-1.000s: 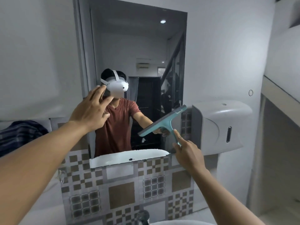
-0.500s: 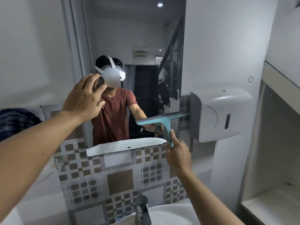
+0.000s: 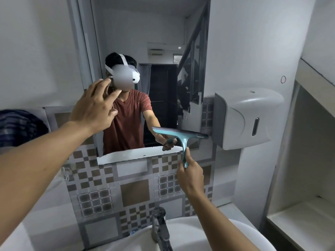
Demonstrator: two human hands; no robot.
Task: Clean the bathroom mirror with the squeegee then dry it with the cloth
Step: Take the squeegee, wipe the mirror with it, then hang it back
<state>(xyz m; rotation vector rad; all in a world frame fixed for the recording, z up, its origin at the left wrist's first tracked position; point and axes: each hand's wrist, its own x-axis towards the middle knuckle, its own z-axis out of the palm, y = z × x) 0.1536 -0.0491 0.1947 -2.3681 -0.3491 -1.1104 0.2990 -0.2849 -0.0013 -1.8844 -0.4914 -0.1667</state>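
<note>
Nearest the camera, a white basin (image 3: 208, 232) curved across the bottom of the view, with a worn metal tap (image 3: 160, 227) rising from its back edge. Above it the right hand (image 3: 190, 173) was closed around the lower end of the teal squeegee (image 3: 182, 137) handle, thumb lying up along the shaft. The handle stood nearly upright, and the blade ran roughly level across the lower right part of the mirror (image 3: 163, 42), just above its bottom edge; its right tip reached almost to the white wall dispenser (image 3: 248, 116) mounted beside the glass. Whether the blade pressed on the glass could not be told for certain.

The left hand (image 3: 94, 107) was raised in front of the mirror's left side, fingers spread and holding nothing. Below the mirror lay a wall of brown and grey patterned tiles (image 3: 134, 192). At the far left edge a dark striped fabric (image 3: 18, 126) hung or lay bunched; whether it was the drying cloth was unclear. The glass reflected a person in a red shirt wearing a white headset.
</note>
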